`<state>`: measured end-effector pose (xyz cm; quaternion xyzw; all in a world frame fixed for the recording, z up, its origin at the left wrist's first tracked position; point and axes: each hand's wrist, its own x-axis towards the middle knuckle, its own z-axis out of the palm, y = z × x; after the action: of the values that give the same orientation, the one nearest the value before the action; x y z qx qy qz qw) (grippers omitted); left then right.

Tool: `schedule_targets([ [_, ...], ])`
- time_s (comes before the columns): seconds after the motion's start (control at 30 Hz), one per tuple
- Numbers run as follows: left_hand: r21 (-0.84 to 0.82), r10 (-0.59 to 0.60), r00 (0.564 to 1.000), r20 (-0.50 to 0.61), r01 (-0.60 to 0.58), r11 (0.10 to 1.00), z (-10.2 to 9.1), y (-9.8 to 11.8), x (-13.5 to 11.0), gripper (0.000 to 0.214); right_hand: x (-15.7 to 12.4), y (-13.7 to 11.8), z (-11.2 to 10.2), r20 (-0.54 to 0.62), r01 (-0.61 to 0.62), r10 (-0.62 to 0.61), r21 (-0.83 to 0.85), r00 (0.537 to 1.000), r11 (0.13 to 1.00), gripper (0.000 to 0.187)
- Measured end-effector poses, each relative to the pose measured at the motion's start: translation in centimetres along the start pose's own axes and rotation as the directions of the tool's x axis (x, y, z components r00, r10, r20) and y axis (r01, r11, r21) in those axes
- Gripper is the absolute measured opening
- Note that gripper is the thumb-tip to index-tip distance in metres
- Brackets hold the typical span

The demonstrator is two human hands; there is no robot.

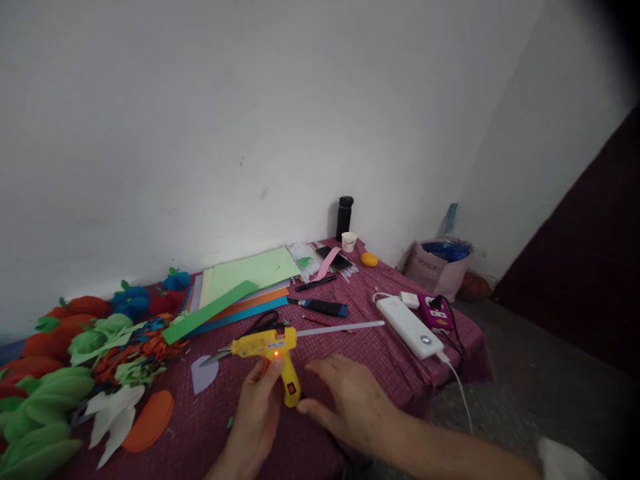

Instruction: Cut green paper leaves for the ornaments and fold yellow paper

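A yellow hot glue gun is in my left hand, whose thumb and fingers close round it near the trigger. Its small light glows orange, and a long clear glue stick sticks out of its back end to the right. My right hand is just right of the glue gun's handle, fingers apart and holding nothing. Black-handled scissors lie behind the glue gun, partly hidden by it. A pale lilac paper piece and an orange paper oval lie to the left.
Paper flowers and pumpkin shapes crowd the left side. Coloured paper sheets lie at the back. A utility knife, a power bank, a purple power strip, a paper cup and a black bottle stand or lie rightward.
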<state>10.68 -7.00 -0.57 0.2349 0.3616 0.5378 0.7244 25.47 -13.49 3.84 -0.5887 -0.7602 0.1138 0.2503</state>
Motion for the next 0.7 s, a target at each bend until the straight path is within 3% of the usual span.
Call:
schedule_targets([
  [0.13,0.093,0.042,0.999,0.006,-0.043,0.995,0.0,-0.3,-0.3,0.036,1.7,0.1,2.0,0.098,-0.1,0.082,0.194,0.992,0.976,0.033],
  [0.33,0.177,0.042,0.997,0.059,-0.052,0.983,0.4,-0.9,-0.5,0.036,3.2,1.0,3.3,0.113,-0.139,0.099,0.447,0.989,0.884,0.018],
  [0.47,0.22,-0.034,0.992,0.124,0.006,0.975,1.1,-0.8,-1.0,0.042,3.4,2.3,2.9,0.074,-0.142,0.122,0.409,0.99,0.901,0.018],
  [0.53,0.279,-0.074,0.992,0.101,0.043,0.959,1.1,-0.5,-1.4,0.05,4.1,3.4,1.8,0.076,-0.161,0.142,0.391,0.987,0.906,0.02],
  [0.63,0.355,-0.071,0.997,0.045,0.05,0.934,0.6,0.2,-1.6,0.058,5.9,5.7,-0.6,0.107,-0.279,0.26,0.252,0.96,0.927,0.023],
  [0.7,0.394,-0.038,0.997,0.064,0.01,0.919,0.2,0.9,-1.6,0.057,7.4,7.4,-1.9,0.115,-0.365,0.352,0.13,0.929,0.922,0.024],
])
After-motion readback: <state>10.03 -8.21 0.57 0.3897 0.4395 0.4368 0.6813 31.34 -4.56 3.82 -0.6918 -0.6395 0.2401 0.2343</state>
